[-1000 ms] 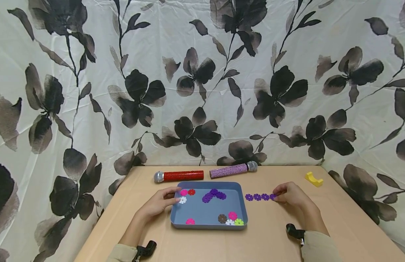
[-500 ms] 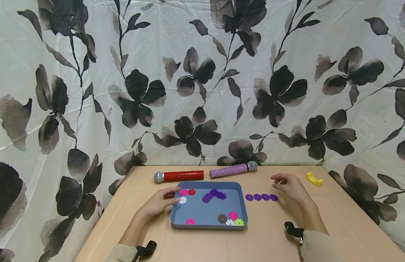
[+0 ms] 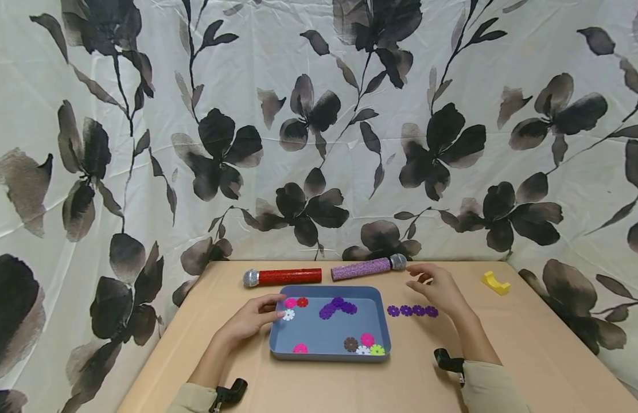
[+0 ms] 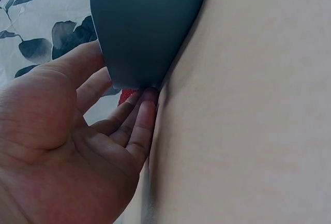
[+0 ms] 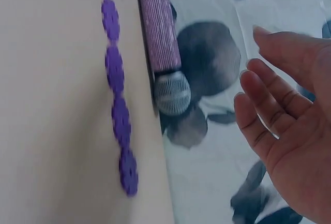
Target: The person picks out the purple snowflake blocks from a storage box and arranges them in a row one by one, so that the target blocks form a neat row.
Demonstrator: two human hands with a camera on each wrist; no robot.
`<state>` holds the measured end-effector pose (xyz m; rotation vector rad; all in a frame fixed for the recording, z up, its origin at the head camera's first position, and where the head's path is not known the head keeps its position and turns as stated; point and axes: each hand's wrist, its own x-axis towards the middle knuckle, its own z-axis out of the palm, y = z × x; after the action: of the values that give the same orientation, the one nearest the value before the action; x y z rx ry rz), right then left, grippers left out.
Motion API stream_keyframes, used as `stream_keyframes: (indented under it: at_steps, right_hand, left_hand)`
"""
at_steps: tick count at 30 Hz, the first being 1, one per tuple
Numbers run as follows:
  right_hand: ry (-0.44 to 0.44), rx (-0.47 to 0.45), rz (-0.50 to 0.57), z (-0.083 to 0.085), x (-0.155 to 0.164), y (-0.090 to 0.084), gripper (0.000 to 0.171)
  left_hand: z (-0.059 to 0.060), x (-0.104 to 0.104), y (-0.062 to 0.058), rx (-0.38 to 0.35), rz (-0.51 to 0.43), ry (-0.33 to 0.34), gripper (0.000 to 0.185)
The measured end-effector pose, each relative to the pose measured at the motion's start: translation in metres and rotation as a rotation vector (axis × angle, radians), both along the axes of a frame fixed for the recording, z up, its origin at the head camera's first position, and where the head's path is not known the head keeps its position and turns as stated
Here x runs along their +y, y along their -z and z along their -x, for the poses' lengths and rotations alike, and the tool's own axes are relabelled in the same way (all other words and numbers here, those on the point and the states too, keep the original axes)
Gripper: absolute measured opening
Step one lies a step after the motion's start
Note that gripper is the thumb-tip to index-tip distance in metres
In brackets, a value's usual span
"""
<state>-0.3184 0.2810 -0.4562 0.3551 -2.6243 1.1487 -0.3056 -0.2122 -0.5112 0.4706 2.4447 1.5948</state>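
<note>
Purple discs [image 3: 406, 310], four in a row, lie edge to edge flat on the table [image 3: 319, 390], at 3 o'clock of the tray [image 3: 326, 331]. From the head view, the right hand [image 3: 441, 288] hangs above the table just past the row, at 1 o'clock of it; its forearm slants towards 11 o'clock and the hand leans on to 10. Its fingers [image 5: 252, 122] are loosely bent and parted, thumb well off them, with nothing held, near the silver head of the purple mic [image 3: 360, 269].

At the tray's 9 o'clock side, the left hand [image 3: 248, 321] grips the edge, fingers bent in low against the wall and thumb higher up; its forearm slants towards 1 o'clock.

Inside the tray, more purple discs make a bent cluster towards 12 o'clock. Pink, red and white discs [image 3: 302, 302] sit near 10, a pink one at 7, and brown, pink, white and green ones around 4 to 5. Beyond the tray, the red mic [image 3: 290, 277] lies at 11 o'clock.
</note>
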Motion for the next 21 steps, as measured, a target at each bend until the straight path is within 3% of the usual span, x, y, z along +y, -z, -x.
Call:
stream_keyframes:
  at_steps: [9,21]
  right_hand:
    - [-0.085,0.087,-0.011,0.000,-0.039,-0.002,0.027]
    - [-0.251,0.014,0.021,0.003,-0.091,0.012,0.030]
  left_hand:
    - [0.002,0.000,0.000,0.011,0.005,0.008,0.053]
    - [0.005,-0.001,0.004,0.013,-0.002,0.017,0.052]
